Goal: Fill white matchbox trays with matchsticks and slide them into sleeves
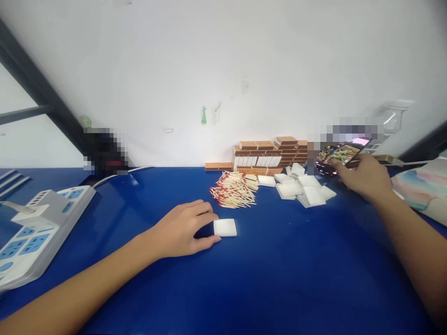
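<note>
My left hand (185,228) rests on the blue table (244,288), fingers curled loosely, fingertips touching a small white tray (225,227) that lies alone near the middle. Behind it lies a heap of red-tipped matches (234,189). To the right of the matches are several more white trays (303,188). A stack of brown matchbox sleeves (270,154) stands against the white wall. My right hand (365,177) reaches to the far right and touches a phone (340,155) with a lit screen; its fingers are partly bent over the phone's edge.
A grey and blue power strip (33,232) with a white cable lies at the left edge. A dark bar (42,93) slants up the wall at left. A pastel-coloured sheet (424,188) lies at the right edge. A clear plastic object (393,116) stands behind the phone.
</note>
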Demonstrator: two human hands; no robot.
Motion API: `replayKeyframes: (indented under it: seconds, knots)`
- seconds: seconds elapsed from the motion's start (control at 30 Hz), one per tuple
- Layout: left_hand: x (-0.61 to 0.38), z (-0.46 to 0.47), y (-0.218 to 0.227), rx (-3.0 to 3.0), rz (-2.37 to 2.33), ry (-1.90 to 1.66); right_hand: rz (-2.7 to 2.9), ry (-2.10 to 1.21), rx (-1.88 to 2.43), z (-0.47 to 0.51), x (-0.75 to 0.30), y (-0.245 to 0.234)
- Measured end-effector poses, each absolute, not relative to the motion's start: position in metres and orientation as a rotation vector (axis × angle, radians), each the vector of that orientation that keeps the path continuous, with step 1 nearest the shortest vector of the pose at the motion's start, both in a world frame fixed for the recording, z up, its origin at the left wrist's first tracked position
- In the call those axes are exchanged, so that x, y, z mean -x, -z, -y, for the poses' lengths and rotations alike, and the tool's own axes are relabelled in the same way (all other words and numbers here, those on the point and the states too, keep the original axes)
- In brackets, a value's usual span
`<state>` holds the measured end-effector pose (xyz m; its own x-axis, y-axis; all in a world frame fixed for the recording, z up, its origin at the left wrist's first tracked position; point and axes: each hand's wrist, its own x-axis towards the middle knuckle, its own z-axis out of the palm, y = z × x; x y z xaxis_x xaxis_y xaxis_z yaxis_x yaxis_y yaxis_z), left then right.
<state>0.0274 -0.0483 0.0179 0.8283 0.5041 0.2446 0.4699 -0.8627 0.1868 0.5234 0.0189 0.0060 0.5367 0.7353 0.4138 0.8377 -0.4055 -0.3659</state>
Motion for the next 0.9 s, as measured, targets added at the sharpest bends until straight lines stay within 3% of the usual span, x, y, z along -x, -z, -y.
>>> replayKeyframes:
  seconds: [0.5, 0.63, 0.73, 0.9]
  knots:
    - [-0.026, 0.048, -0.017, -2.901, -0.755, -0.456, 1.025, 0.446, 2.335, 0.000, -0.503, -0.034]
    - [-0.026, 0.046, -0.016, -2.900, -0.791, -0.495, 1.335, 0.461, 2.161, 0.011, -0.470, -0.045]
    - [-0.025, 0.045, -0.016, -2.894, -0.815, -0.519, 1.708, 0.400, 1.770, 0.023, -0.425, -0.046]
    - [-0.025, 0.044, -0.016, -2.896, -0.816, -0.513, 2.194, 0.027, 1.417, 0.040, -0.354, -0.028]
